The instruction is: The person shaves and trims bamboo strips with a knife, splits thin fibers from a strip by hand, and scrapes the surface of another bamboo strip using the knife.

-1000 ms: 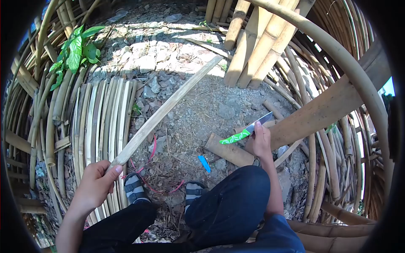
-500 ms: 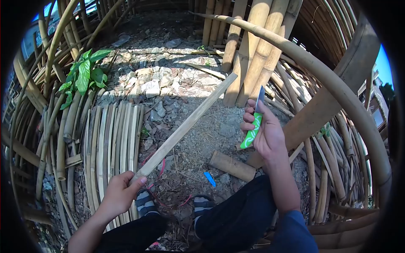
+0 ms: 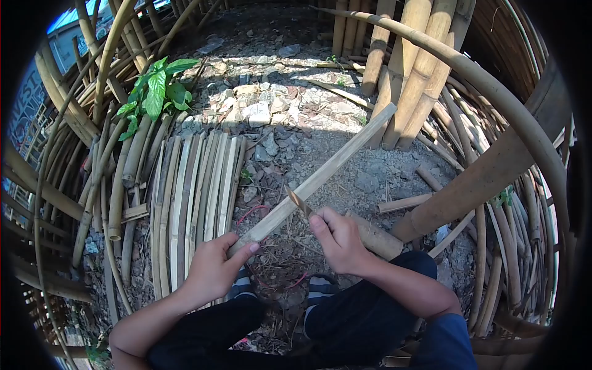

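Note:
My left hand [image 3: 213,265] is closed round the near end of a long, flat bamboo strip [image 3: 345,153], its thumb lying along the top. The strip slants up and away to the right across my front. In my closed right hand [image 3: 337,239] is a knife [image 3: 300,202], whose handle is hidden by the fingers. The blade lies at the strip, a short way beyond my left hand; whether it bites into the wood I cannot tell.
A row of split bamboo strips [image 3: 196,197] lies left of the held one. A short bamboo piece [image 3: 376,237] rests near my right knee. A thick slanting bamboo pole [image 3: 468,179] and a curved pole [image 3: 493,77] stand to the right. A leafy plant [image 3: 155,92] grows at left.
My right hand has come down and left, bringing the knife from beside the strip to its surface. The left hand keeps hold of the strip. The view has turned slightly left.

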A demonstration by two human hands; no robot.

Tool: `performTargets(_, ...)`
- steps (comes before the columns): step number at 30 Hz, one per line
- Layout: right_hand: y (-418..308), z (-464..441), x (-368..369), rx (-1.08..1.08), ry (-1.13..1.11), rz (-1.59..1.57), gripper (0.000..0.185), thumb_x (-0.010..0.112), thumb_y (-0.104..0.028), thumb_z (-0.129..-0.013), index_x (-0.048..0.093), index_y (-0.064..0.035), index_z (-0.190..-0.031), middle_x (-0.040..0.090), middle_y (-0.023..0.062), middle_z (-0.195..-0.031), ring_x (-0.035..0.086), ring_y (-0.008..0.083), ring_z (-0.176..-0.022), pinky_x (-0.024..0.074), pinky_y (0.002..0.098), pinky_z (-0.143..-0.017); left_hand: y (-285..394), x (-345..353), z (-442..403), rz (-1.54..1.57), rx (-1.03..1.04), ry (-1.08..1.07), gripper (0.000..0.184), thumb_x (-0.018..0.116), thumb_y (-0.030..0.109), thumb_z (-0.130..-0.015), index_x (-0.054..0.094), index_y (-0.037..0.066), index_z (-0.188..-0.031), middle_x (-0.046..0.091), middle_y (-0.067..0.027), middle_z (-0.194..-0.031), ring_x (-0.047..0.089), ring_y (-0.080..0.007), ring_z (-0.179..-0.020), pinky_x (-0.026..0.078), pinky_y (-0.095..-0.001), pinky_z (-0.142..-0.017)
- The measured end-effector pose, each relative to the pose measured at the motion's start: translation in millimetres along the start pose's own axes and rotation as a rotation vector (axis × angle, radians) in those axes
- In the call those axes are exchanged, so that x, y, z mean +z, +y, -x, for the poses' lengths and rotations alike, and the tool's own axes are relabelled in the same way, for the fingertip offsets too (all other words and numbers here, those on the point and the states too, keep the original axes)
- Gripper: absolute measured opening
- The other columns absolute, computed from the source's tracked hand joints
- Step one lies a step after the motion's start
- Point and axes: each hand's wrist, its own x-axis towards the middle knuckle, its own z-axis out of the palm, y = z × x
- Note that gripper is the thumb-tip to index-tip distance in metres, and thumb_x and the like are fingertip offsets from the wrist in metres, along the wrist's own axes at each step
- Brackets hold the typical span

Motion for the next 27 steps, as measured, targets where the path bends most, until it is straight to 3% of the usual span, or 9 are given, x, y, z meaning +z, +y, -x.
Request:
performTargets(4,-24.0,15.9,24.2,-0.054,-0.239,0.162,0.038,0.056,-0.036,-0.100,0.055,-0.0009,-0.086,0.056,0.0188,-0.056,0.059,0.0402,-0.051,0.0436,0.0487,-0.049,2.9,5.1,3.5,0.026,0.021,-0.002,0.034,0.068,0.029,-0.096,0.064,-0.003,-0.086,0.051,-0.0058,-0.055,0.046,-0.0101,-0.052,0.036,-0.0327,-0.048)
performTargets(5,-24.0,15.9,25.9,-0.052,-0.240,0.159,0.038,0.056,-0.036,-0.100,0.055,-0.0009,-0.086,0.056,0.0188,-0.056,0.059,0.0402,-0.051,0.0436,0.0487,-0.049,3.9,5.1,4.9,0.067,0.022,-0.019,0.027,0.066,0.023,-0.097,0.067,-0.003,-0.095,0.052,-0.0003,-0.059,0.044,-0.0029,-0.059,0.035,-0.0271,-0.049)
performTargets(12,-26.7,10.6,28.7,-0.173,-0.147,0.379,0.037,0.062,-0.035,-0.097,0.054,-0.0021,-0.081,0.057,0.0157,-0.055,0.060,0.0353,-0.049,0.0433,0.0453,-0.045,14.9,1.2,10.9,-0.053,0.063,0.035,0.026,0.066,0.021,-0.097,0.067,-0.005,-0.098,0.052,0.0002,-0.056,0.041,-0.0029,-0.055,0.033,-0.0281,-0.046)
performTargets(14,-26.6,8.7,27.0,-0.205,-0.117,0.382,0.038,0.063,-0.035,-0.096,0.054,-0.0025,-0.080,0.056,0.0152,-0.055,0.060,0.0349,-0.049,0.0431,0.0450,-0.044,16.4,2.1,11.4,-0.030,0.156,0.109,0.039,0.067,0.030,-0.096,0.059,-0.004,-0.078,0.050,-0.0162,-0.047,0.052,-0.0292,-0.040,0.037,-0.0417,-0.044)
performTargets(18,-29.0,3.2,21.2,-0.237,-0.047,0.404,0.038,0.062,-0.036,-0.097,0.053,-0.0034,-0.079,0.055,0.0140,-0.054,0.059,0.0346,-0.048,0.0430,0.0448,-0.045,25.5,-6.4,15.8,-0.142,0.117,0.093,0.041,0.066,0.031,-0.096,0.058,-0.005,-0.078,0.050,-0.0165,-0.048,0.054,-0.0291,-0.040,0.037,-0.0417,-0.044)
performTargets(20,-28.0,-0.5,17.8,-0.211,-0.036,0.421,0.039,0.061,-0.037,-0.097,0.053,-0.0036,-0.079,0.055,0.0138,-0.054,0.059,0.0345,-0.048,0.0429,0.0447,-0.045,24.9,-4.4,16.3,-0.092,0.136,0.139,0.039,0.069,0.026,-0.095,0.056,-0.002,-0.073,0.044,-0.0042,-0.048,0.037,-0.0058,-0.047,0.029,-0.0327,-0.041)
performTargets(21,-26.3,-2.6,17.8,-0.225,-0.011,0.458,0.040,0.060,-0.038,-0.098,0.053,-0.0037,-0.079,0.056,0.0134,-0.053,0.059,0.0332,-0.046,0.0436,0.0439,-0.042,26.8,-5.0,15.7,-0.093,0.141,0.138,0.039,0.069,0.026,-0.095,0.056,-0.002,-0.073,0.044,-0.0042,-0.048,0.037,-0.0058,-0.047,0.029,-0.0327,-0.041)
performTargets(23,-24.0,-5.7,16.9,-0.232,0.018,0.490,0.042,0.059,-0.040,-0.098,0.053,-0.0038,-0.078,0.057,0.0129,-0.052,0.059,0.0318,-0.043,0.0442,0.0430,-0.040,30.0,-7.9,15.8,-0.123,0.120,0.152,0.043,0.066,0.033,-0.096,0.059,-0.005,-0.077,0.051,-0.0160,-0.048,0.055,-0.0283,-0.040,0.037,-0.0405,-0.042)
performTargets(27,-21.4,-14.0,9.0,-0.198,0.029,0.542,0.045,0.055,-0.043,-0.100,0.052,-0.0044,-0.076,0.057,0.0133,-0.052,0.059,0.0331,-0.043,0.0436,0.0442,-0.040,22.8,-5.8,13.2,-0.114,0.121,0.154,0.044,0.066,0.034,-0.096,0.058,-0.005,-0.076,0.051,-0.0154,-0.047,0.054,-0.0272,-0.040,0.037,-0.0404,-0.042)
